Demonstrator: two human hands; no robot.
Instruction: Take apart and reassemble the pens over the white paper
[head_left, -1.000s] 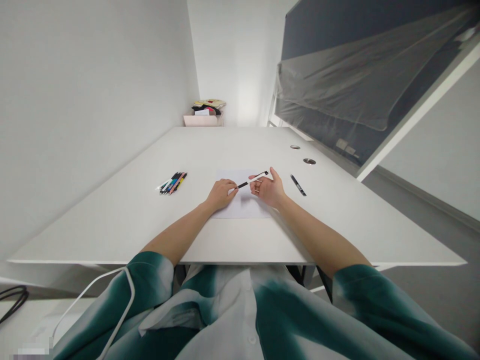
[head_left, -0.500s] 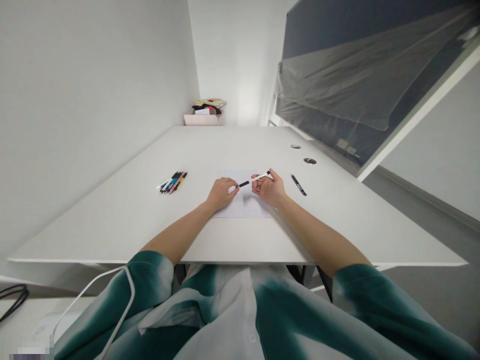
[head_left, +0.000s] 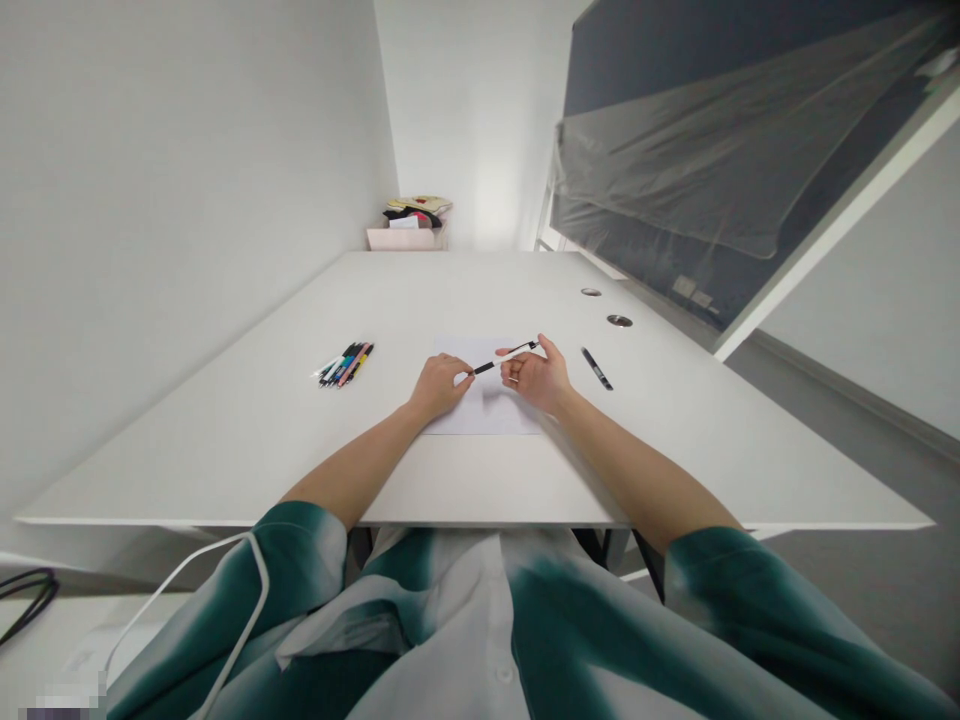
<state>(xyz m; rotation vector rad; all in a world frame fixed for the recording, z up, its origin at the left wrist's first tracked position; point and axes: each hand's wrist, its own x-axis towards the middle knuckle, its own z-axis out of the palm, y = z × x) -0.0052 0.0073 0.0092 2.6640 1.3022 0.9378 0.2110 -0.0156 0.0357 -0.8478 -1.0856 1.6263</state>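
Note:
A white pen (head_left: 516, 353) with a black grip and a black clip is held slanted over a sheet of white paper (head_left: 499, 418). My left hand (head_left: 437, 386) pinches its lower, black end between thumb and fingertips, resting on the paper's left side. Around the upper part, my right hand (head_left: 541, 382) holds the pen loosely, palm turned up, thumb by the clip end and fingers partly curled. The pen's tip is hidden at the left fingertips.
Several coloured pens (head_left: 346, 365) lie bunched on the white table (head_left: 480, 480) at left. A black pen (head_left: 597, 368) lies to the right. Two round cable holes (head_left: 619, 321) are farther back. Beyond the far edge stands a pale box (head_left: 401, 240) with cloth items.
The fingers of my right hand have loosened slightly, and one finger now stretches along the pen. The pen has shifted a little; my left hand stays nearly in place.

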